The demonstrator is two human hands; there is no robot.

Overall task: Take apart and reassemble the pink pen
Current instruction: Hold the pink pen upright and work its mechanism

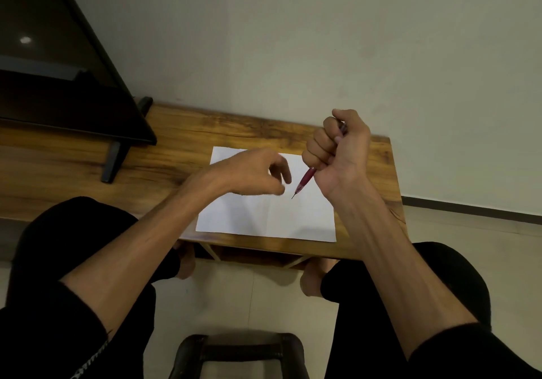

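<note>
My right hand is closed in a fist around the pink pen, held above a white sheet of paper. The pen's pink lower barrel and thin metal tip stick out below the fist, pointing down and left; its top end shows above the fist by the thumb. My left hand hovers over the paper just left of the pen tip, fingers loosely curled and apart. I cannot tell if a small part sits between its fingertips. The two hands do not touch.
The paper lies on a low wooden table against a pale wall. A dark flat screen on a stand occupies the table's left end. My knees in black trousers flank the table's front edge; a dark stool is below.
</note>
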